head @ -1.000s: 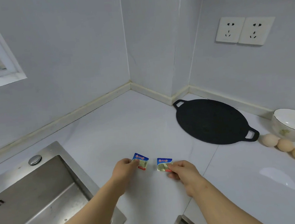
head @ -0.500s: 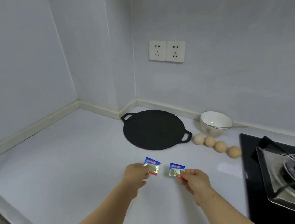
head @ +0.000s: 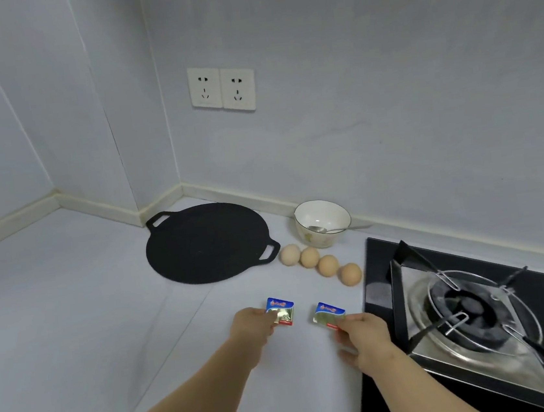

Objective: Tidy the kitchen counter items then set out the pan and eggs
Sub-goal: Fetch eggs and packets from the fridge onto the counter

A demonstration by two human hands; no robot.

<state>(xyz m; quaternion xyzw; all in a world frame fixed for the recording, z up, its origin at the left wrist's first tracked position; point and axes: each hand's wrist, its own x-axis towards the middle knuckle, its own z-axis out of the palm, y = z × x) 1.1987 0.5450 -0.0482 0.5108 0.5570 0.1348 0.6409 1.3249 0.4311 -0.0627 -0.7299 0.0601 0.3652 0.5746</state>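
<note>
A: Foil, blue-topped: a left packet (head: 281, 311) and a right packet (head: 328, 314). What has changed?
B: The view has swung from the sink to the stove (head: 473, 315), and both packets have come along. The left hand (head: 252, 325) pinches the left packet, the right hand (head: 363, 334) the right packet, on or just over the counter (head: 56, 315).
A: Meaning?
B: Tidying is unfinished, I judge. The pan (head: 205, 244) lies flat at eleven o'clock from the hands, four eggs (head: 321, 264) at one o'clock, untouched.
A: The room?
B: Pale counter, grey walls (head: 386, 91), bowl (head: 321, 222) with spoon (head: 334, 230) at twelve, sockets (head: 221, 89) above.
</note>
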